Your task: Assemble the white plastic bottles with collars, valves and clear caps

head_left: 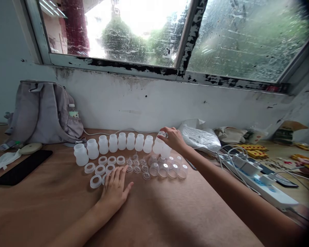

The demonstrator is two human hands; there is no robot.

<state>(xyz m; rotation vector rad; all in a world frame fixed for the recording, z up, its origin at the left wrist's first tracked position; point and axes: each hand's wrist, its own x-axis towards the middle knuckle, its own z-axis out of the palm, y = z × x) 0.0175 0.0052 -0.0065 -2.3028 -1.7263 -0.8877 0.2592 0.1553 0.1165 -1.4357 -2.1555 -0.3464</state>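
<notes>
Frosted white baby bottles (103, 144) stand upright in a curved row. At the row's right end, my right hand (173, 136) has its thumb and fingers closed around the top of one bottle (158, 145); another bottle (166, 151) stands close beside it, partly below my hand. My left hand (115, 185) lies with fingers stretched out over the near edge of the group of white screw rings (95, 181), covering some of them. Right of the rings sit several clear bottle teats (136, 169). Clear dome caps (163, 170) are grouped farther right, under the held bottle.
A grey backpack (41, 109) and a black phone-like slab (24, 167) are at the left. On the right lie a silvery plastic bag (199, 137), a white power strip (262, 188) with plugs and tangled cables, and yellow pieces (254, 152). Behind the table is a wall with a window.
</notes>
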